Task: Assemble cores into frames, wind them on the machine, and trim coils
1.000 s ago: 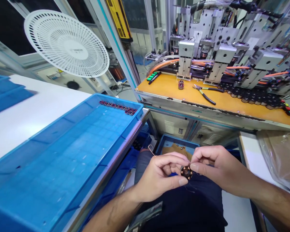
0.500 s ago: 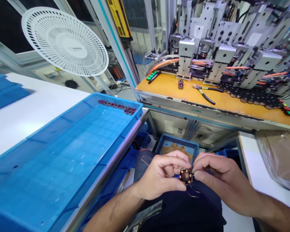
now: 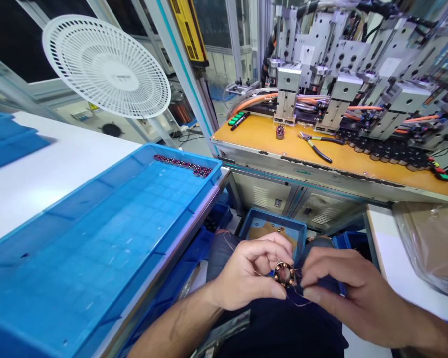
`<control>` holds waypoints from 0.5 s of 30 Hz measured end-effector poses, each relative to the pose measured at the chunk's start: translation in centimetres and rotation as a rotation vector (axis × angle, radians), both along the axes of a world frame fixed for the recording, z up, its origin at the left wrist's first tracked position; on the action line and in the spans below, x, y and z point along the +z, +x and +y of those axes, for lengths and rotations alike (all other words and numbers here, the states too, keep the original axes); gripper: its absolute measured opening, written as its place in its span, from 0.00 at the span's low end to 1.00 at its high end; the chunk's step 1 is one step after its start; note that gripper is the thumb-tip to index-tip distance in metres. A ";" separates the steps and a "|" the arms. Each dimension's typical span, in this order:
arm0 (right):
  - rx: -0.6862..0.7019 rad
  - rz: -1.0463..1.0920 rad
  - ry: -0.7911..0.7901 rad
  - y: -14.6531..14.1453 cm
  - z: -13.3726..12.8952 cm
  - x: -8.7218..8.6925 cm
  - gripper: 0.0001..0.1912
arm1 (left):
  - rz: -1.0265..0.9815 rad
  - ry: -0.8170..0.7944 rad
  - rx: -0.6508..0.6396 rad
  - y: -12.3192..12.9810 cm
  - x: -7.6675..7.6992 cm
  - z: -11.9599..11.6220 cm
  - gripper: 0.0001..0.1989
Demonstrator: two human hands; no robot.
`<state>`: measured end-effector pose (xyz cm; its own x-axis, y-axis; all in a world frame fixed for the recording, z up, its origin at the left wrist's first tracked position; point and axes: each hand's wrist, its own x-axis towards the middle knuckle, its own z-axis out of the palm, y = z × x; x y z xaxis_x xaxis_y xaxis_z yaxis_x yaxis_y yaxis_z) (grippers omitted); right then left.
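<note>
A small round motor stator (image 3: 284,274) with copper windings is held over my lap, its ring face turned up toward me. My left hand (image 3: 252,271) pinches it between thumb and fingers. Thin copper wire ends stick out from it, some past the back of my left hand and some toward the right. Just right of the stator is my right hand (image 3: 347,291), thumb and fingertips slightly apart beside the loose wire ends (image 3: 298,298). Whether the thumb touches a wire is hard to see.
A large blue tray (image 3: 108,219) on the left table has a row of stators (image 3: 182,164) at its far end. Pliers (image 3: 315,144), one stator stack (image 3: 280,132) and several dark parts lie on the orange machine bench (image 3: 254,132). A smaller blue bin (image 3: 302,226) stands below.
My right hand has moved slightly right and down, away from the stator, and its thumb and fingers have parted. The stator has shifted a little left in my left hand.
</note>
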<state>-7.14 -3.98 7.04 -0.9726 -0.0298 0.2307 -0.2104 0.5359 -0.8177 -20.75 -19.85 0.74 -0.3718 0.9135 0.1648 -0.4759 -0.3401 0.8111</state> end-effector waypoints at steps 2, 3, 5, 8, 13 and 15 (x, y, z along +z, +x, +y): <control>0.007 0.121 0.153 0.2 0.9 0.0 0.07 | -0.059 0.013 -0.050 0.0 0.1 0.0 0.15; -0.009 0.189 0.230 0.2 1.2 0.0 0.09 | -0.092 0.022 -0.080 0.0 0.1 0.1 0.15; -0.001 0.310 0.337 -0.1 1.6 -0.1 0.12 | -0.152 0.039 -0.142 0.1 0.0 0.2 0.15; 0.094 0.412 0.387 -0.8 1.6 -0.1 0.10 | -0.218 0.030 -0.204 0.2 -0.1 0.4 0.16; 0.122 0.451 0.392 -1.8 1.1 0.2 0.05 | -0.256 0.007 -0.226 0.3 -0.4 0.6 0.17; 0.121 0.465 0.390 -1.9 1.1 0.2 0.04 | -0.257 -0.011 -0.219 0.2 -0.4 0.6 0.17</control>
<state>-9.09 -2.86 7.24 -0.7576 -0.3006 0.5794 -0.5752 0.7270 -0.3749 -20.51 -19.25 0.36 -0.1948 0.9775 0.0809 -0.7264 -0.1991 0.6578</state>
